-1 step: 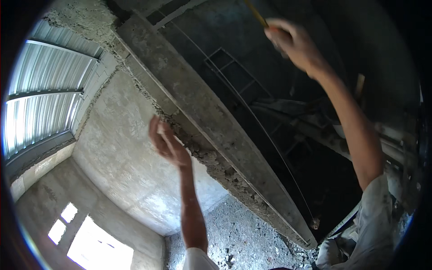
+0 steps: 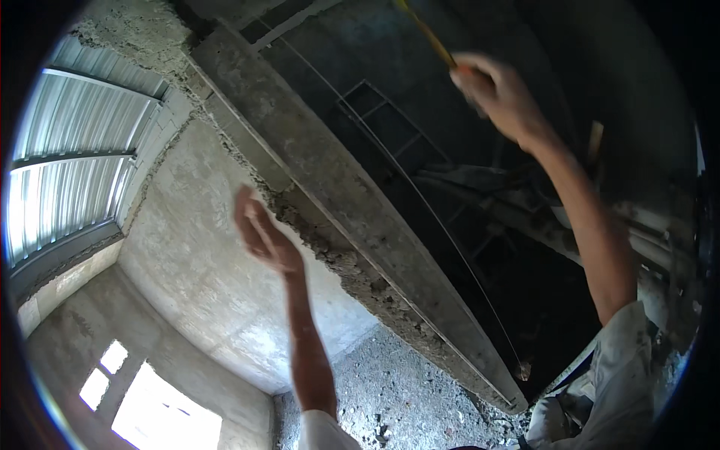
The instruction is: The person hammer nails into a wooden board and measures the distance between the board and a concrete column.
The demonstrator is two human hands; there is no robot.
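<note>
My right hand (image 2: 495,97) is raised at the upper right. Its fingers are wrapped round the orange end of a long thin yellow strip (image 2: 427,34), which slants up and left out of view; its exact kind is unclear. My left hand (image 2: 268,236) hangs slightly blurred in front of the plastered wall, fingers stretched out and apart, holding nothing. Nearest to it is the rough, broken edge (image 2: 319,244) beside a long concrete ledge (image 2: 330,172). This ledge runs diagonally from upper left to lower right. A thin taut string (image 2: 420,196) stretches along its far side.
Beyond the ledge, a dark space holds a ladder-like frame (image 2: 390,120) and pipe-like lengths (image 2: 517,217). Rubble-strewn ground (image 2: 397,397) lies below. Corrugated metal sheeting (image 2: 71,150) and a bright window opening (image 2: 169,412) are at the left.
My left hand has shifted left, away from the ledge. My right hand has moved slightly down and right, drawing more of the yellow strip into view.
</note>
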